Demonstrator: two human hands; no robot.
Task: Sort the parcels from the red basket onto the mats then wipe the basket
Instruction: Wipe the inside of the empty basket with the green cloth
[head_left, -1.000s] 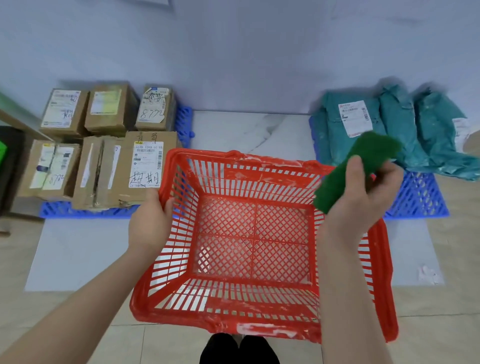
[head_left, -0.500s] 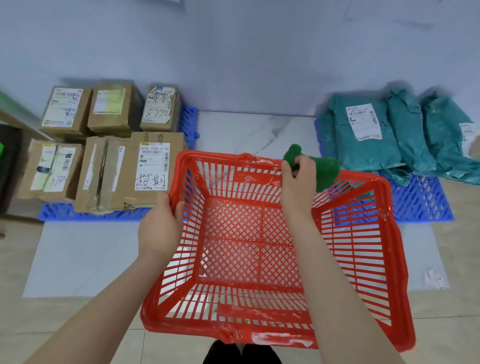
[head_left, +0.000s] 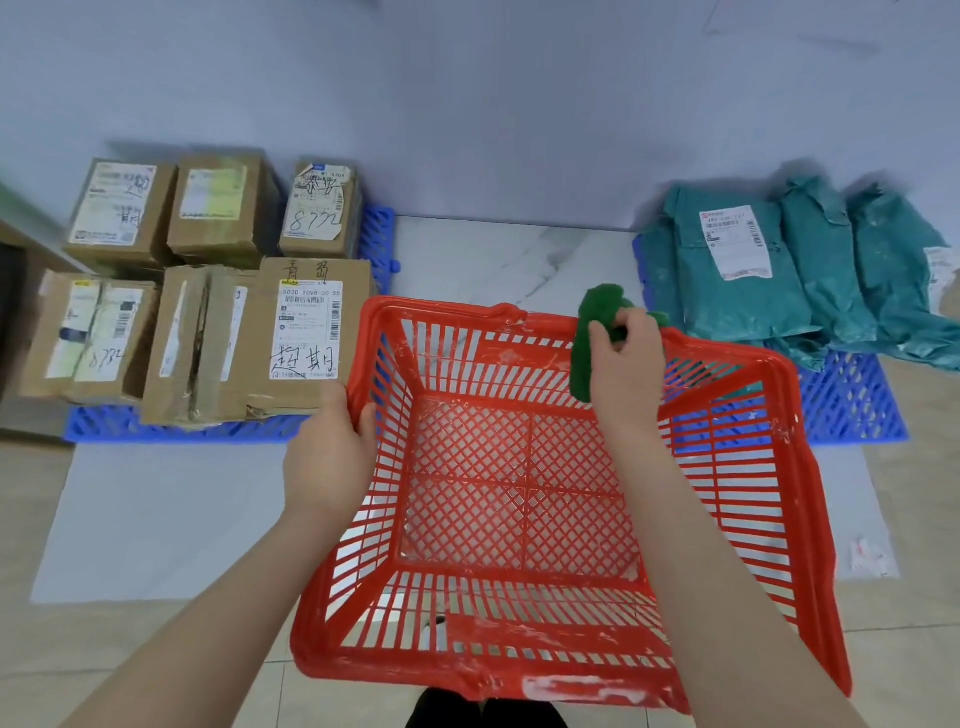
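Our right hand (head_left: 623, 364) has its fingers curled round a green scouring pad (head_left: 582, 364), bunching it against the inside of the far wall of the red basket (head_left: 727, 467), just under the far rim. Our left hand (head_left: 327, 457) grips the basket's left rim with the thumb hooked over the edge, and seems to hold it tilted up toward us.

No parcels lie inside the basket. The cardboard boxes (head_left: 218, 332) sit on the blue mat (head_left: 182, 428) to its left, and the teal bags (head_left: 753, 280) sit on the second blue mat (head_left: 852, 400) to its far right. We judge the sorting done and the wiping just begun.

White smears (head_left: 571, 686) show on the basket's near rim and along its far one. To wipe well, we should open the pad flatter and stroke along the slats so it does not snag. We would work round the walls, then down to the mesh floor, bracing with the left hand against each push.
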